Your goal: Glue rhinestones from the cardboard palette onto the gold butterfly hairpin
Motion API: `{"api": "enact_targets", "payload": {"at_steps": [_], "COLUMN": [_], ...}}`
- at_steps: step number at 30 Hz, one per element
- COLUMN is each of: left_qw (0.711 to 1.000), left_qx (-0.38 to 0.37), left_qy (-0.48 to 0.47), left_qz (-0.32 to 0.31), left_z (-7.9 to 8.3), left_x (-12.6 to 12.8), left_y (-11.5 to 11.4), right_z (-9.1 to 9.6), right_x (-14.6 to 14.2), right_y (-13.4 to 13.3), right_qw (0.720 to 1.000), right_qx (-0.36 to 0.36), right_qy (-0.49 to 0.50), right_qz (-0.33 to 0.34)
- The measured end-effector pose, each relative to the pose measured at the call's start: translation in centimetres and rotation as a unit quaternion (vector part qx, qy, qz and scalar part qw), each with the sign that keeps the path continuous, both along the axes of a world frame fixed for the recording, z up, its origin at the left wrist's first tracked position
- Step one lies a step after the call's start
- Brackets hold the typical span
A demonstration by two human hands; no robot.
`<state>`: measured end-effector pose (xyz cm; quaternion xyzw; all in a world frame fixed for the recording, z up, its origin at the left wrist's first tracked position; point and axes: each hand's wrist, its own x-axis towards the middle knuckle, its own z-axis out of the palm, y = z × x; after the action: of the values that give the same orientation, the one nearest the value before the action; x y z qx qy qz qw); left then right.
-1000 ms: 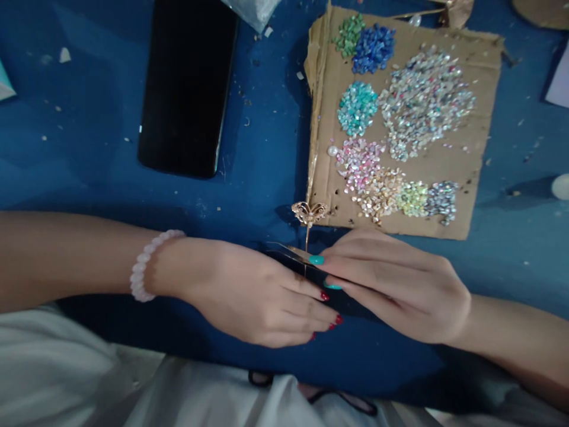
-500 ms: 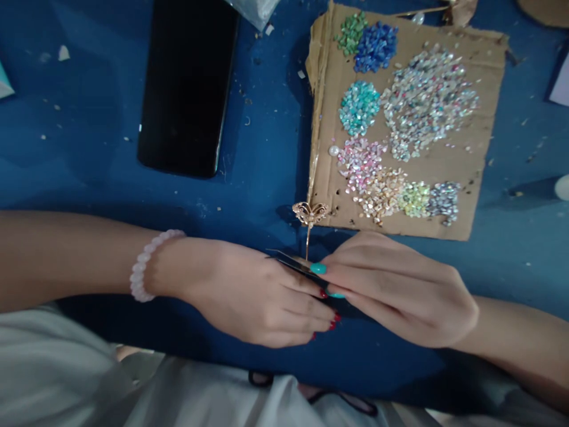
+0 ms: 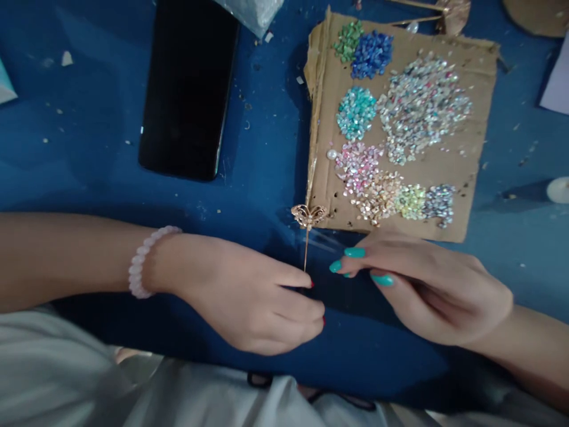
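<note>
My left hand, with red nails and a pale bead bracelet on the wrist, pinches the thin stem of a gold butterfly hairpin, which stands up in front of it. My right hand, with teal nails, hovers just to the right of the stem, fingers loosely curled and apart, holding nothing that shows. Both hands sit over the blue table near my body.
A cardboard sheet beyond the hands bears several small heaps of coloured rhinestones. A black phone lies face up at the back left. A clear bag corner and scraps lie at the far edge.
A dark flat card that both hands held under the pin is gone from view. My right hand has drawn back to the right and its fingers have spread.
</note>
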<state>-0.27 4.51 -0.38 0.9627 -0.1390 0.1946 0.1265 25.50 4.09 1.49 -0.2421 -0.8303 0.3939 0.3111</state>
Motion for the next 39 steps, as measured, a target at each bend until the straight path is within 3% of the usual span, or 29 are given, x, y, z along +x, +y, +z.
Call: {"api": "enact_targets", "payload": {"at_steps": [6,15,25,29,34,39], "left_qw": [0.999,0.997,0.994,0.992,0.993,0.994], "left_qx": [-0.037,-0.05,-0.044,-0.046,-0.05,-0.054], "left_qy": [-0.023,0.026,0.09,0.108,0.096,0.07], "left_qz": [0.0,0.05,0.037,0.039,0.041,0.062], "left_z": [0.2,0.5,0.5,0.5,0.4,0.4], "left_x": [-0.1,-0.3,-0.1,0.1,0.1,0.1], "left_y": [0.5,0.9,1.0,1.1,1.3,1.4], "right_z": [-0.5,-0.7,-1.0,-0.8,-0.4,-0.5], "right_x": [-0.2,-0.2,-0.2,0.0,0.2,0.4], "right_y": [-0.5,-0.8,-1.1,-0.9,-0.5,-0.7], "right_qw": [0.993,0.992,0.989,0.992,0.999,0.999], "right_qx": [-0.084,-0.088,-0.103,-0.085,-0.007,-0.014], "right_qy": [0.074,0.065,0.092,0.077,0.039,0.027], "right_qz": [-0.048,-0.062,-0.059,-0.045,0.019,0.018]}}
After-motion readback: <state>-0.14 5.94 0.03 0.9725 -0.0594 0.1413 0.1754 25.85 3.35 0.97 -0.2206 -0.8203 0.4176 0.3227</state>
